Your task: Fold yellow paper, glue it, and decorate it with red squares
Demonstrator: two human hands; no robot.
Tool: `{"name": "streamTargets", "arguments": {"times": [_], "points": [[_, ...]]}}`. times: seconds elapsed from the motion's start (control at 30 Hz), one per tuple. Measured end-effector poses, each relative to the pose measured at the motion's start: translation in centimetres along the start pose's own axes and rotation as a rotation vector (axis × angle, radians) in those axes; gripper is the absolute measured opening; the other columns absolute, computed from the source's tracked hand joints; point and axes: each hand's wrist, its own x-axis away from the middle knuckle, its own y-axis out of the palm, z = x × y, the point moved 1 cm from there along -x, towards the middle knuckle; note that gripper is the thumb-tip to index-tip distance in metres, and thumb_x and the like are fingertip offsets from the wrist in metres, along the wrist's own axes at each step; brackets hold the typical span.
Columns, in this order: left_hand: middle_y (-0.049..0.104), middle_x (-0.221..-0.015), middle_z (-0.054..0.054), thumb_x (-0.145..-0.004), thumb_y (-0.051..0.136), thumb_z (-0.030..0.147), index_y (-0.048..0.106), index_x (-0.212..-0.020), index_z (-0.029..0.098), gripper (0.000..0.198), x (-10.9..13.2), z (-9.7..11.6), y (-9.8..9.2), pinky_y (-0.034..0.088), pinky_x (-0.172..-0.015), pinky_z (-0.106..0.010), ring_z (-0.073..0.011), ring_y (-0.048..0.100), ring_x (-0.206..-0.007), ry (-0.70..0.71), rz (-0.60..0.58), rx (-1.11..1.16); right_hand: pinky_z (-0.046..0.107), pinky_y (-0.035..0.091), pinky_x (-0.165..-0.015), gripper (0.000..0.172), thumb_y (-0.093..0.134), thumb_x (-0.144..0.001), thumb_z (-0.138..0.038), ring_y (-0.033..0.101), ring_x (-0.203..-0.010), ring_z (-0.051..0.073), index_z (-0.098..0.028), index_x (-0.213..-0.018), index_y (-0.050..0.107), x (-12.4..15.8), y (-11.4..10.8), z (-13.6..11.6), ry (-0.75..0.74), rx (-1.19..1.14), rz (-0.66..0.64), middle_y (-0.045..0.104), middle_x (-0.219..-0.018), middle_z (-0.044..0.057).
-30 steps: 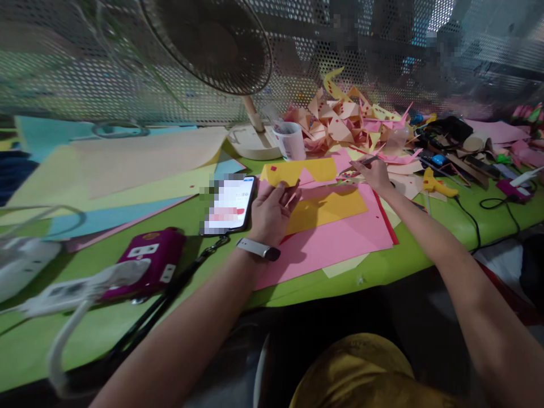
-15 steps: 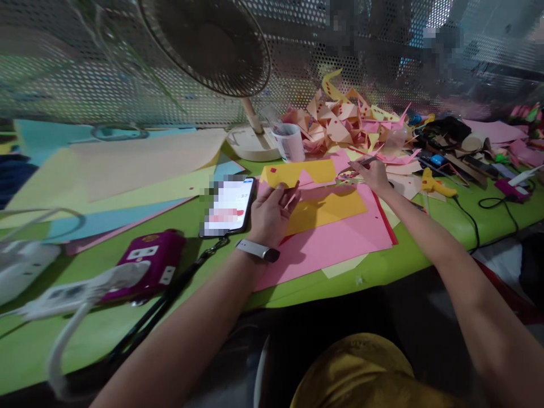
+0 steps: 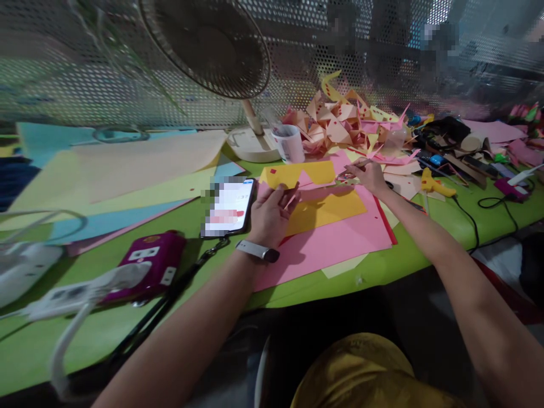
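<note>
My left hand (image 3: 271,212) rests on the green table beside a lit phone (image 3: 229,205) and pinches a thin pink paper sliver (image 3: 292,196) over a yellow sheet (image 3: 327,207). That sheet lies on a large pink sheet (image 3: 335,241). My right hand (image 3: 370,174) is stretched further back, its fingers closed on a thin stick-like tool (image 3: 355,166) that I cannot identify, close to a folded yellow strip (image 3: 297,171). Behind it lies a heap of folded paper cones (image 3: 340,122).
A desk fan (image 3: 216,45) and a white cup (image 3: 291,141) stand at the back. Large coloured sheets (image 3: 127,170) cover the left. A magenta case (image 3: 148,263), a power strip (image 3: 80,289) and cables sit front left. Tools and a yellow glue gun (image 3: 436,184) clutter the right.
My right hand has shifted slightly left and nearer the yellow strip with its thin tool. The left hand has stayed where it was.
</note>
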Motion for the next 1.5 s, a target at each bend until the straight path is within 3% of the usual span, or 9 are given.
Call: {"name": "streamTargets", "arguments": {"times": [0.33,0.67,1.5], "points": [[0.071,-0.073,0.0,-0.087,0.061,0.005,0.062,-0.066,0.018,0.026,0.04,0.04,0.09,0.061,-0.072,-0.022,-0.0154,0.076,-0.083,-0.004,0.005,0.0,0.028,0.055,-0.065,0.046,0.069,-0.082,-0.065,0.074,-0.073,0.02,-0.019,-0.077,0.072,0.19,-0.23,-0.6,-0.029,-0.006,0.007,0.077,-0.079,0.005],[0.073,-0.076,-0.001,-0.081,0.071,0.007,0.063,-0.068,0.02,0.02,-0.57,-0.24,-0.58,0.061,-0.077,-0.023,-0.018,0.077,-0.089,0.011,-0.027,-0.023,0.027,0.05,-0.059,0.047,0.071,-0.079,-0.067,0.073,-0.066,0.019,-0.02,-0.075,0.069,0.09,-0.33,-0.72,0.007,0.004,-0.034,0.074,-0.071,0.003],[0.073,-0.078,-0.001,-0.084,0.068,0.008,0.063,-0.071,0.02,0.018,-0.52,-0.1,-0.69,0.061,-0.078,-0.024,-0.0186,0.077,-0.092,0.011,-0.048,-0.022,0.029,0.056,-0.06,0.053,0.072,-0.073,-0.073,0.074,-0.067,0.021,-0.021,-0.07,0.065,0.27,-0.02,-0.39,0.085,-0.083,0.046,0.073,-0.068,0.004]]}}
